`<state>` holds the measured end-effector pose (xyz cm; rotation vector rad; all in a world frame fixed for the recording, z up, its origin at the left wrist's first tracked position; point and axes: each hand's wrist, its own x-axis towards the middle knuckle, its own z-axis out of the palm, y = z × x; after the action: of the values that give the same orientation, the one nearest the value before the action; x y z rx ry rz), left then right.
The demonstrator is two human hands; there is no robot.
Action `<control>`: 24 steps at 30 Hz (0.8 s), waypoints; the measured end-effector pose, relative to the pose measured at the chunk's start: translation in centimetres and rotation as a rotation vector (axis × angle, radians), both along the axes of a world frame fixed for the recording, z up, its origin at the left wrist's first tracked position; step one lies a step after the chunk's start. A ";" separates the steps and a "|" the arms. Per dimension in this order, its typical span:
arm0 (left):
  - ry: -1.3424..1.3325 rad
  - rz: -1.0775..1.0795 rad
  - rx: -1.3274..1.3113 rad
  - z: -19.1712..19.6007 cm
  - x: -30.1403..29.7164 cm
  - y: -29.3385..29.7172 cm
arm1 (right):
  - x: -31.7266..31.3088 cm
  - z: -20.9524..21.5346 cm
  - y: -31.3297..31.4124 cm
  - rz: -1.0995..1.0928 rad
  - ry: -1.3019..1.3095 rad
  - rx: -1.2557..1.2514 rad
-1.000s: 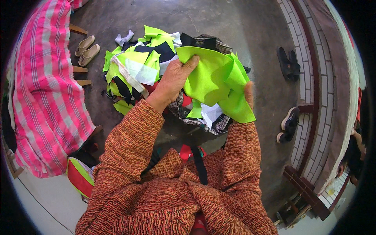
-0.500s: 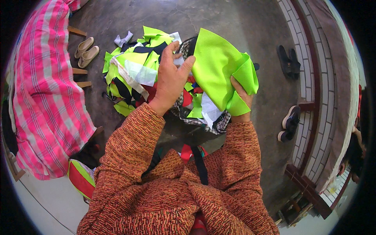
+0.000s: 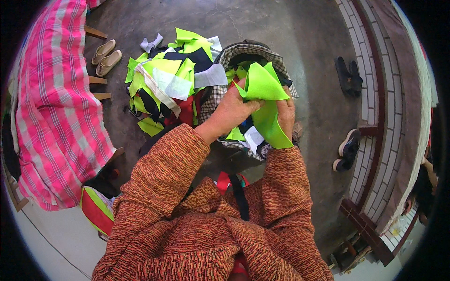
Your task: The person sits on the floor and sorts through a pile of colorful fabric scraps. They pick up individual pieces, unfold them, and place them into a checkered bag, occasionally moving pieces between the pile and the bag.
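Observation:
Both my hands grip one neon-green piece of fabric, bent and partly folded. My left hand pinches its left side, thumb on top. Along the right side, my right hand has its fingers closed on the cloth. Beneath them lies an open bag with a black-and-white checked lining, holding green, white and dark scraps. To the left spreads a heap of fabric scraps in neon green, white, dark navy and red. A pale strip crosses the heap. The cloth hides part of the bag's inside.
Left, a pink checked cloth covers something with wooden legs, and beige shoes stand beside it. Black slippers and dark sneakers rest by the white-tiled ledge on the right. A red-and-green bag sits lower left.
My left hand has moved right and taken hold of the green fabric. The piece was spread wide from my right hand; now it is lower and folded between both hands, uncovering the bag's far rim.

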<state>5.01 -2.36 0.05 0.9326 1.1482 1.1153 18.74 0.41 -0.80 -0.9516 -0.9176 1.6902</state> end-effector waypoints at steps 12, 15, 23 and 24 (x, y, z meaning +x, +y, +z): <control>-0.614 0.273 -0.325 -0.9 -1.8 0.5 | 1.9 -1.1 1.2 -0.010 0.626 -0.377; -0.758 0.254 -0.362 -1.4 -1.9 0.5 | 2.4 -2.2 1.5 0.058 0.758 -0.410; -0.607 0.100 -0.292 -0.4 -0.2 -0.3 | 0.7 -2.2 0.3 -0.147 0.450 -0.244; -0.506 0.080 -0.282 -0.3 -0.4 -0.4 | 1.3 -2.4 0.6 -0.079 0.588 -0.288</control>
<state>4.57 -2.79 -0.30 0.3561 0.8946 1.1338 20.02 1.05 -3.24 -0.5980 -0.2495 1.9122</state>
